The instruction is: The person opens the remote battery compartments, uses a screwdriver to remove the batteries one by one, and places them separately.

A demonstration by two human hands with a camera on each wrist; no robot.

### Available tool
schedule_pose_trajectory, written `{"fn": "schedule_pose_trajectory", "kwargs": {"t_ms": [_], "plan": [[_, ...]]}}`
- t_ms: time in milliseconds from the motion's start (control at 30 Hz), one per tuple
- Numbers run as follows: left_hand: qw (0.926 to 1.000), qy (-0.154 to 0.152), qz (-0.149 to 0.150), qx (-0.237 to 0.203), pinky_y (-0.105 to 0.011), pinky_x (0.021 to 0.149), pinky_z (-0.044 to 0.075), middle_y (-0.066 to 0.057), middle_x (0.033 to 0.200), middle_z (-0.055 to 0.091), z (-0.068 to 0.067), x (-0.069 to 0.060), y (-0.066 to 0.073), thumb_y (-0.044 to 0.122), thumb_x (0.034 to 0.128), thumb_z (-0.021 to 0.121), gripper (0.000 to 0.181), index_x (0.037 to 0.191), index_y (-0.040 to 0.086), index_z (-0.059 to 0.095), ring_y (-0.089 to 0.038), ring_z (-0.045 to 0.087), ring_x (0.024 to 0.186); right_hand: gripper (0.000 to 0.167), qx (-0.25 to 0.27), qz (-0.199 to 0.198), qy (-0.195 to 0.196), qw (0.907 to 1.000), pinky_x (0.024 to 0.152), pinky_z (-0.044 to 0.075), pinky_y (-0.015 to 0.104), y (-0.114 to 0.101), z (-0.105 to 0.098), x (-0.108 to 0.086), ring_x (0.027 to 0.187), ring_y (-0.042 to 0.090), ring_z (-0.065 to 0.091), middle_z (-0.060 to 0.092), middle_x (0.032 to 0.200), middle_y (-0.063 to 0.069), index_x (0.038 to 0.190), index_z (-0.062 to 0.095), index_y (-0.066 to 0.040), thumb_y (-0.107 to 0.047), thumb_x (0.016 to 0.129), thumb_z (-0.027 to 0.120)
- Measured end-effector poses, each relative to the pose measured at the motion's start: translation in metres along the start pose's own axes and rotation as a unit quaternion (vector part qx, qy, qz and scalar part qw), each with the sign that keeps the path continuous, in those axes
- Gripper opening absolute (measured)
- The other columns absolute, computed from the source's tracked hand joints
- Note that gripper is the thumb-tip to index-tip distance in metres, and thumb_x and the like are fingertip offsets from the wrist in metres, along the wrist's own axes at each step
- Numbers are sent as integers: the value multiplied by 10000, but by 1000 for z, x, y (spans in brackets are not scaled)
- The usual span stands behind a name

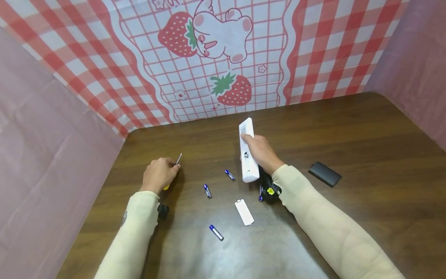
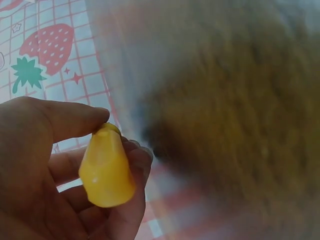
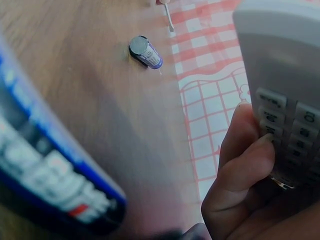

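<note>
My left hand (image 1: 158,174) pinches a screwdriver (image 2: 107,170) over the left part of the table; its yellow handle shows in the left wrist view, and its thin metal shaft points away in the head view. With my right hand (image 1: 263,153) I grip a white remote control (image 1: 250,173), raised above the table with its back turned up and the thumb across it. A small dark opening with metal shows on that back. The remote's button side (image 3: 280,60) appears in the right wrist view, fingers touching it. A white battery cover (image 1: 244,212) lies on the table below.
Several blue and silver batteries lie scattered between the hands, including one (image 1: 207,191) at the middle and another (image 1: 216,232) nearer the front. A flat black object (image 1: 325,174) rests to the right. Behind the wooden table (image 1: 366,128) hangs a strawberry-patterned cloth (image 1: 313,58).
</note>
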State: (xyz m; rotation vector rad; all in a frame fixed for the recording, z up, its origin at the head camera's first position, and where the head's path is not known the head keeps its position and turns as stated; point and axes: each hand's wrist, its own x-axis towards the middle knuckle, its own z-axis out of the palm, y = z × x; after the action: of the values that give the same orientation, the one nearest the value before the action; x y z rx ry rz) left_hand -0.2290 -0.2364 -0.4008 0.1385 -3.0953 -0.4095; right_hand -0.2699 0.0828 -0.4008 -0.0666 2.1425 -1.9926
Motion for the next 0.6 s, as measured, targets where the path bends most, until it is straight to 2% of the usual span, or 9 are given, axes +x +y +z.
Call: {"fn": "schedule_pose_trajectory", "kwargs": {"t_ms": [400, 600], "plan": [[9995, -136, 62, 288, -543, 752, 509, -153, 1057, 724, -2, -1, 3, 349, 967, 638, 318, 1118, 94, 755, -384, 665, 916, 481, -60, 57, 10, 10000, 613, 547, 355, 0, 1, 1, 673, 236, 635, 600, 895, 201, 1192, 528, 77, -370, 1045, 428], [9982, -100, 61, 592, -501, 628, 489, -130, 1049, 727, -1, -1, 5, 386, 964, 628, 302, 1103, 153, 762, -355, 664, 858, 484, -41, 8, -8, 10000, 614, 547, 350, 1, 0, 1, 667, 227, 630, 596, 888, 196, 1199, 521, 87, -363, 1047, 424]]}}
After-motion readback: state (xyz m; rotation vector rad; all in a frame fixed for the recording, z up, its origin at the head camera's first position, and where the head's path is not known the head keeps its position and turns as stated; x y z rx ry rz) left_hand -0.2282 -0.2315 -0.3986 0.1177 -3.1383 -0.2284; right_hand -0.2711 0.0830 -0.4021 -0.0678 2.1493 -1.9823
